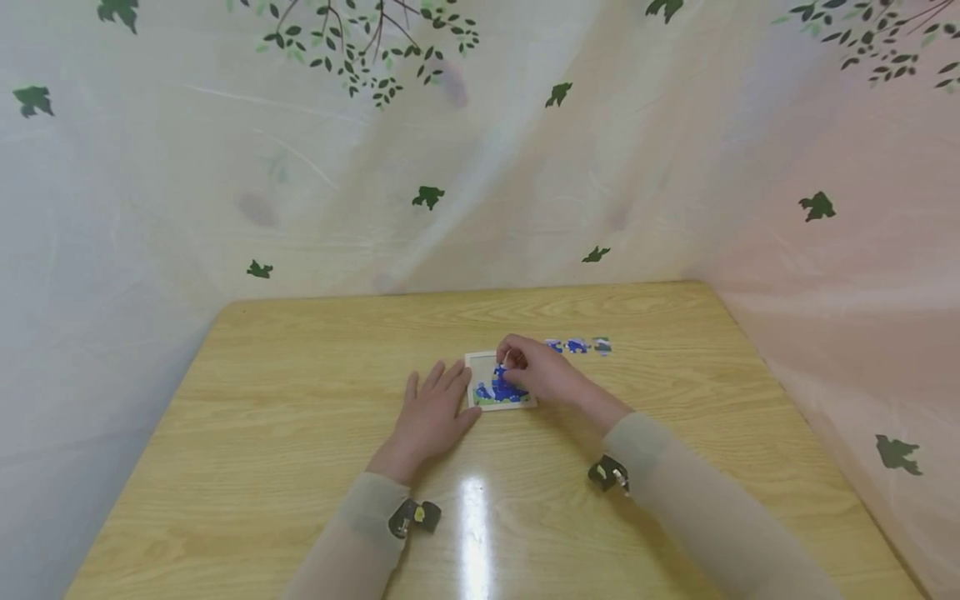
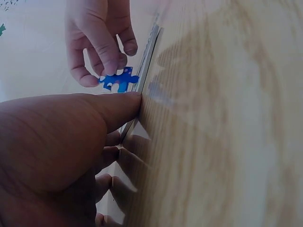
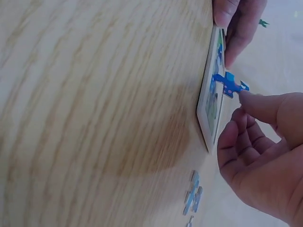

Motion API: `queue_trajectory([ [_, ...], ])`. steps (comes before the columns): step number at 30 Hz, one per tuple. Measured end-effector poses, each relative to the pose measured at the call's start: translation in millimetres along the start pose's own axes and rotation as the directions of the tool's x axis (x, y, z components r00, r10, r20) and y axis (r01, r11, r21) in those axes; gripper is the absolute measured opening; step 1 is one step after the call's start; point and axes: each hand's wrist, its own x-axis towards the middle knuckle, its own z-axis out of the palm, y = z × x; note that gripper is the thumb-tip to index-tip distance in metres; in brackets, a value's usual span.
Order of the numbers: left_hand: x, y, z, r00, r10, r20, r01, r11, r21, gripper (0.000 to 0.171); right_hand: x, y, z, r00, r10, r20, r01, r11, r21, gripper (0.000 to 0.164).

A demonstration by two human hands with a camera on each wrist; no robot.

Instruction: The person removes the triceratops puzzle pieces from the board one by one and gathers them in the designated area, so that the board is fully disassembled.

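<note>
In the head view a white-framed puzzle board (image 1: 480, 407) lies on the table, its lower part filled with blue and green pieces. My right hand (image 1: 551, 372) is over its right side and pinches a blue jigsaw piece (image 2: 120, 80) between thumb and fingertips. The right wrist view shows that jigsaw piece (image 3: 230, 85) tilted above the board (image 3: 204, 113); whether its edge touches the board I cannot tell. My left hand (image 1: 433, 417) lies with fairly straight, spread fingers, thumb and fingertips against the frame's left edge.
Several loose jigsaw pieces (image 1: 576, 345) lie in a row on the wooden table (image 1: 300, 375), beyond and right of the board. A pale curtain (image 1: 510, 167) with leaf prints hangs behind the table and at its sides. Each sleeve carries a small wrist camera (image 1: 609, 473).
</note>
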Motion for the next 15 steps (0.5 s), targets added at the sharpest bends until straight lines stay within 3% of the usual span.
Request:
queue_trajectory([
  [9, -4.9, 12.7, -11.5, 0.999, -0.029, 0.027, 0.028, 0.998, 0.048, 0.071, -6, 2, -15, 0.998, -0.027, -0.057, 0.029, 0.999, 0.035, 0.018],
  [15, -4.9, 12.6, -12.2, 0.999, -0.024, 0.023, 0.023, 0.999, 0.041, 0.071, -14, 11, -35, 0.992, -0.036, -0.120, 0.039, 0.999, 0.018, 0.022],
])
